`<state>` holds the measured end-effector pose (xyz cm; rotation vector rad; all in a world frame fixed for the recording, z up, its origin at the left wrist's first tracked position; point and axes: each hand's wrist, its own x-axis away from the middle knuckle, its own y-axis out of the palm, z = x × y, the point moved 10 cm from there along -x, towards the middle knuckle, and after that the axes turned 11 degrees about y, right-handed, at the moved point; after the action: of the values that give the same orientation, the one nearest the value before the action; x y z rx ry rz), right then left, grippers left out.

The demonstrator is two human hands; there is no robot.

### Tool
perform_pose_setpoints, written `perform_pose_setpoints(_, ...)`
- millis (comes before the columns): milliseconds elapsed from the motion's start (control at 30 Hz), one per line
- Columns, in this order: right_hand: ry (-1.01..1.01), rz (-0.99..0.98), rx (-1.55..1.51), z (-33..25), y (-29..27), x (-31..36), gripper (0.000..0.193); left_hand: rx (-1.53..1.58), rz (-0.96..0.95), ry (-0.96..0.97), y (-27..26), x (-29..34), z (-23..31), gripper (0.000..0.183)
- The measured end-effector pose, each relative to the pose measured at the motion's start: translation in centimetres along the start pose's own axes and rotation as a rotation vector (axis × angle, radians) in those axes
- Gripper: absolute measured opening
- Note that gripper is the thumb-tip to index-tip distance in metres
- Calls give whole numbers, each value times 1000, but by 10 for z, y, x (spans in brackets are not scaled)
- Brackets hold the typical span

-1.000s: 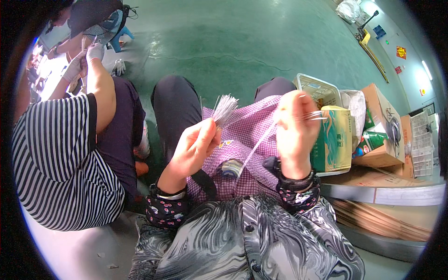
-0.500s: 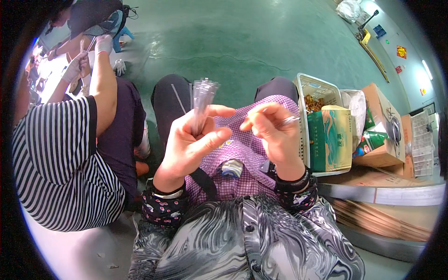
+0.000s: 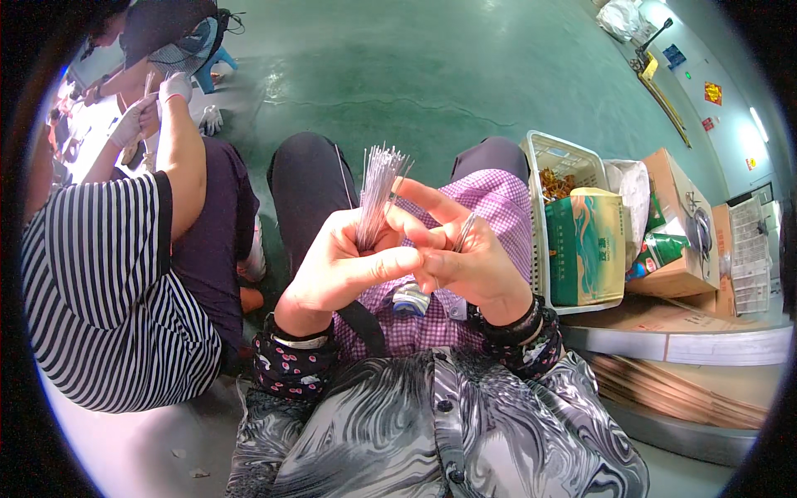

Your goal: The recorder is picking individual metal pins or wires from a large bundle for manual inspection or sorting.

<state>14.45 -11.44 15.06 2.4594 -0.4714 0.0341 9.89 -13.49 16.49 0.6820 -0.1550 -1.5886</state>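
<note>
A thick bundle of thin silvery wires (image 3: 382, 187) stands upright out of my left hand (image 3: 336, 266), whose fingers are closed round its lower part. My right hand (image 3: 486, 270) holds a smaller bunch of the same thin wires (image 3: 465, 233) between its fingers. The thumbs and fingertips of both hands meet above my lap, and one right finger reaches across to the bundle's side. What the pinched fingertips hold is too small to tell. Under the hands lies a purple checked apron (image 3: 498, 199) with a small striped bundle of cloth (image 3: 411, 299) on it.
To my right stands a white plastic basket (image 3: 540, 241) with a green and yellow box (image 3: 587, 249) and gold-coloured bits in it. Open cardboard boxes (image 3: 677, 207) and flat cardboard (image 3: 681, 390) lie beyond. Close on my left, a person in a striped top (image 3: 108, 282) works with gloved hands.
My hands have come together, with the right hand moving left until its fingertips meet the left ones. The wire bundle has shifted slightly right and its tips have fanned out.
</note>
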Motion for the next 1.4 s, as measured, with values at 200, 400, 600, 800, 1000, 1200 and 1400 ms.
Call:
perform_pose_setpoints(200,30,-9,-14,5,-4,0,53,-5,-13,36,5,-3,10,10)
perform_pose_setpoints(400,-44,219,342,-3,-15,3,22,-401,152,164,-13,-1,26,13)
perform_pose_setpoints(600,-121,254,383,-5,-13,6,15,-409,202,93,-23,-1,18,12)
perform_pose_setpoints(800,-150,269,298,-7,-15,7,14,-347,323,130,-38,6,17,17)
perform_pose_setpoints(1000,-155,263,251,-6,-16,8,15,-536,259,178,-24,10,26,18)
perform_pose_setpoints(1200,-170,254,240,-6,-15,10,15,-571,189,259,-19,12,23,19)
perform_pose_setpoints(1400,-177,259,274,-4,-19,10,14,-483,176,124,-23,10,16,20)
